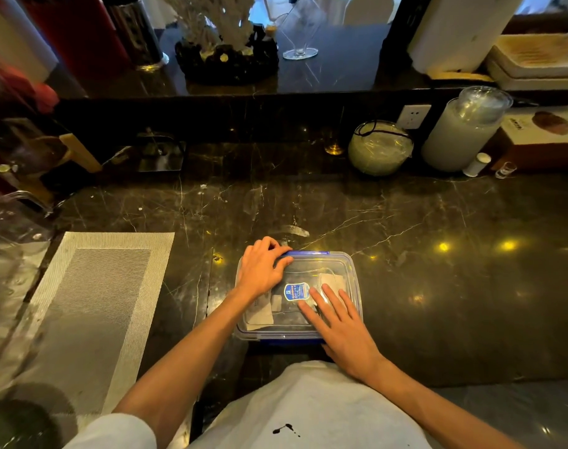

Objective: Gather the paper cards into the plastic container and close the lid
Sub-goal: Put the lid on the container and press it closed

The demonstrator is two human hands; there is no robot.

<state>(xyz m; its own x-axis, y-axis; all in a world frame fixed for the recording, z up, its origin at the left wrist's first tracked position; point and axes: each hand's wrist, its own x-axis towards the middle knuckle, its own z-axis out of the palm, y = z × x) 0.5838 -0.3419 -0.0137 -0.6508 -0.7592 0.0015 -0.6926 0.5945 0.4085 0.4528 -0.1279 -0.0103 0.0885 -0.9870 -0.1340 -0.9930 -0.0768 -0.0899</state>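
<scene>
**Lidded container under two hands, dark marble worktop**

Plastic container (297,296): clear, rectangular, rounded corners; near centre of the worktop (438,286), just in front of the person's torso. Lid (308,267) in place on top, transparent, with blue clip flaps at the far edge (308,253) and the near edge (289,341). Blue oval label (296,291) at mid-lid.

Paper cards (260,314): pale, visible through the lid; one group at the near-left of the container, another (332,281) at the far-right. Exact count not discernible.

Left hand (263,270): palm down on the far-left corner of the lid. Fingers (276,246) curled over the far rim beside the blue flap, thumb flat along the lid top. Pressing rather than clasping; nothing enclosed in the hand. Forearm bare, angled from near-left up toward the container.

Right hand (344,332): palm down across the near-right part of the lid, heel over the near rim. Fingers (332,303) straight, spread, flat on the lid surface and pointing far-left toward the label; nothing gripped. Forearm bare, angled in from near-right.

Surroundings: woven grey placemat (91,306) on the worktop, well to the left of the container. At the far right, against the raised ledge: round clear-wrapped bundle (379,147), tall wrapped stack of cups (464,131), small white bottle (477,163), wall socket (413,116). On the upper ledge: stemmed glass (300,43), white coral ornament on a dark base (224,37). White shirt (308,409) at near edge, with a small dark stain (284,427).
</scene>
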